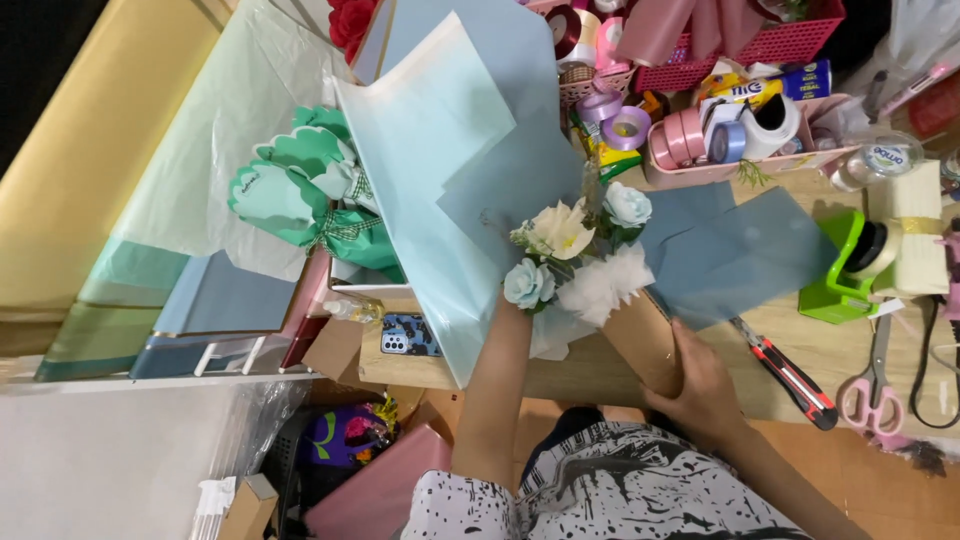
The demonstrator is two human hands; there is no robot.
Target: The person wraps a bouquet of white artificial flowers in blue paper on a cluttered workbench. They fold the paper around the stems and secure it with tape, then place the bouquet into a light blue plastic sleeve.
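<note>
Right hand (700, 385), at five o'clock, has its fingers closed round the brown paper cone (645, 345). At centre, the left hand is hidden behind the bouquet (575, 250); fingers unseen. Keep the blue sheets (730, 250) flat, at two o'clock on the desk (800, 340).

left arm: bare, stretched straight up from lower centre, wrist straight | left hand (522, 300): mostly hidden, state unreadable | right arm: bent, coming in from lower right, wrist turned inward | right hand (700, 385): back up, fingers (668, 385) curled shut in a wrapping grasp
</note>
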